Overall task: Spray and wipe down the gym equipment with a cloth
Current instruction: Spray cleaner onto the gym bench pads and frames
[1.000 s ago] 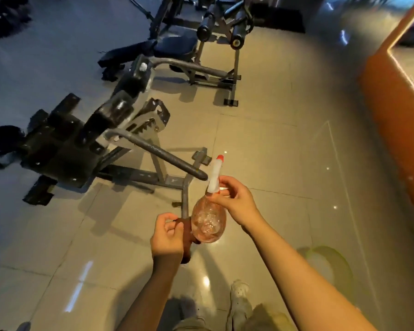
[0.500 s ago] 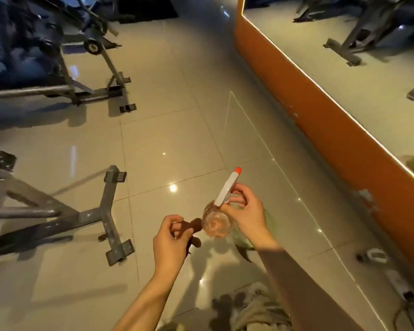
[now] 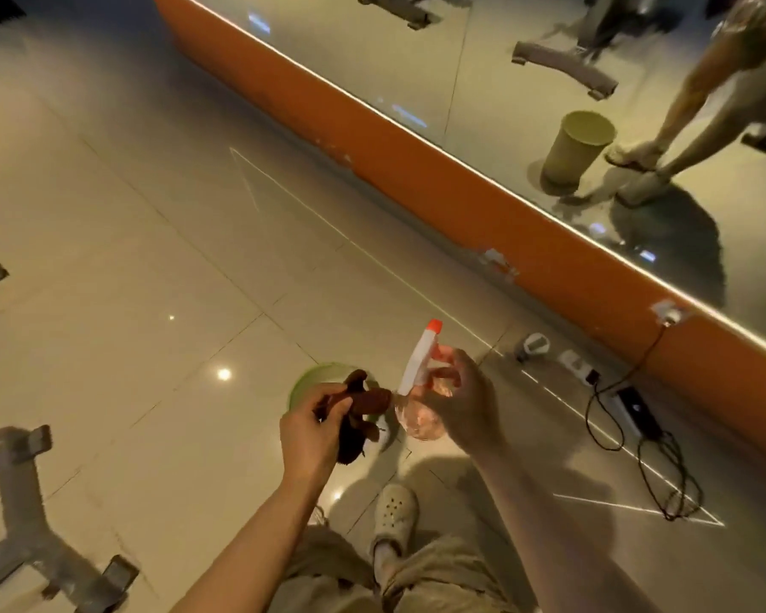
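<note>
My left hand (image 3: 310, 431) grips a dark brown cloth (image 3: 363, 411) that bunches out beside my fingers. My right hand (image 3: 465, 402) holds a clear round spray bottle (image 3: 416, 418) with a white head and a red nozzle tip (image 3: 434, 326), fingers curled around its neck and trigger. Both hands are close together at chest height above the tiled floor. Only the grey metal foot of a gym machine (image 3: 23, 515) shows, at the lower left edge.
A green bin (image 3: 315, 378) stands on the floor behind my hands. An orange wall base (image 3: 461, 192) with a mirror above runs diagonally on the right. A power strip and black cables (image 3: 629, 413) lie by it. My shoe (image 3: 394, 513) is below.
My view has swung right, away from the benches toward the mirror wall. The hands keep their hold on the cloth and the bottle; the green bin came into view behind them.
</note>
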`<state>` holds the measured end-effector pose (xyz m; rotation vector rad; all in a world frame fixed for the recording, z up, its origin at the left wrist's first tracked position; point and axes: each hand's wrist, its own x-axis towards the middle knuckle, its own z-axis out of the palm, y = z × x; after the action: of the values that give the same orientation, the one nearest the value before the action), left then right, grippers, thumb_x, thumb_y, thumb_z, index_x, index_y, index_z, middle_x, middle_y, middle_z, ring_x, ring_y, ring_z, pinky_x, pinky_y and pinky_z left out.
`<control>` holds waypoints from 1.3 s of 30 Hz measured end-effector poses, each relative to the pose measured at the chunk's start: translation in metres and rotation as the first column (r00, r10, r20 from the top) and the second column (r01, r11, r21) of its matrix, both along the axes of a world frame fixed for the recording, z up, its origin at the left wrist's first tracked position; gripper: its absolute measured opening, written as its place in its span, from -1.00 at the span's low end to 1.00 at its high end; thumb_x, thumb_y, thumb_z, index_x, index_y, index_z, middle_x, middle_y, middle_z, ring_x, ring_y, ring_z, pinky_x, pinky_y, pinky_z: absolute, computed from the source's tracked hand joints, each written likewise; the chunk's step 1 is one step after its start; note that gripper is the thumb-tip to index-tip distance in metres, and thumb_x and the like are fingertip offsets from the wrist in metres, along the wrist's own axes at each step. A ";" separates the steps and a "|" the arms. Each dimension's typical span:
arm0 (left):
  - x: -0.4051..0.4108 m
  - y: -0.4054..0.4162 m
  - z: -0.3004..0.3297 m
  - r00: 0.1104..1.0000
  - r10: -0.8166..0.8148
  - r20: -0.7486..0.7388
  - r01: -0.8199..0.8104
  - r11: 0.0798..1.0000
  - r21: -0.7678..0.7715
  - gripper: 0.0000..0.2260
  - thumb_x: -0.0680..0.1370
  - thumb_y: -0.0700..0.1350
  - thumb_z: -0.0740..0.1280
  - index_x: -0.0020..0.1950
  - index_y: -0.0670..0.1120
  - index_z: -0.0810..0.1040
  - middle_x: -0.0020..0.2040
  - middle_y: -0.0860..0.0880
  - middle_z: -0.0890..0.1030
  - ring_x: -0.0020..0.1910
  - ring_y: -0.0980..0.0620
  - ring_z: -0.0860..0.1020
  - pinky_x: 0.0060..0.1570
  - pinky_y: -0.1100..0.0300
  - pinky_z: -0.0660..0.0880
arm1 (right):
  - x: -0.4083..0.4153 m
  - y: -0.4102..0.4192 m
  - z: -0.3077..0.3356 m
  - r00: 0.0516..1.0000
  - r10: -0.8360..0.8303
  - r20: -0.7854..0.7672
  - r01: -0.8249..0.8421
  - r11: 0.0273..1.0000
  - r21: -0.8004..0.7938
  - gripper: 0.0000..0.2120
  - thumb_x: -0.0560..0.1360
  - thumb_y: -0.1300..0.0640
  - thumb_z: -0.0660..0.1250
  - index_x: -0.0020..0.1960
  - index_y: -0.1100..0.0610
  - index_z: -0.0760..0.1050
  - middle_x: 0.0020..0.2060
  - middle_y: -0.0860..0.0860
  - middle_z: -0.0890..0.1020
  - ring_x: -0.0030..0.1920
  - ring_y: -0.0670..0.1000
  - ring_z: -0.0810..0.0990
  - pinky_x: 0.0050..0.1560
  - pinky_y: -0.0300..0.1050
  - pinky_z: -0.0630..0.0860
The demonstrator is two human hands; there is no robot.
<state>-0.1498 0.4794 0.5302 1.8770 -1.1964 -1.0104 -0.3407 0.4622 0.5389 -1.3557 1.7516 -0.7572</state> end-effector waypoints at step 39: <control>0.336 -0.426 -0.100 0.905 -0.413 -0.099 0.414 0.806 0.424 -0.86 0.44 -0.29 0.48 -0.11 -0.13 0.56 -0.06 -0.11 0.65 -0.05 -0.12 0.64 -0.03 -0.02 0.61 | 0.326 -0.296 -0.114 0.689 -0.719 -0.093 0.723 0.690 0.028 -0.46 0.32 0.16 0.59 0.23 0.19 0.48 0.00 0.04 0.62 0.00 -0.03 0.55 -0.02 -0.33 0.44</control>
<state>0.1857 0.0536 0.4307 1.9795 -1.5176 -1.6358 -0.0145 0.1666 0.4254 -0.6000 2.3796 -1.0588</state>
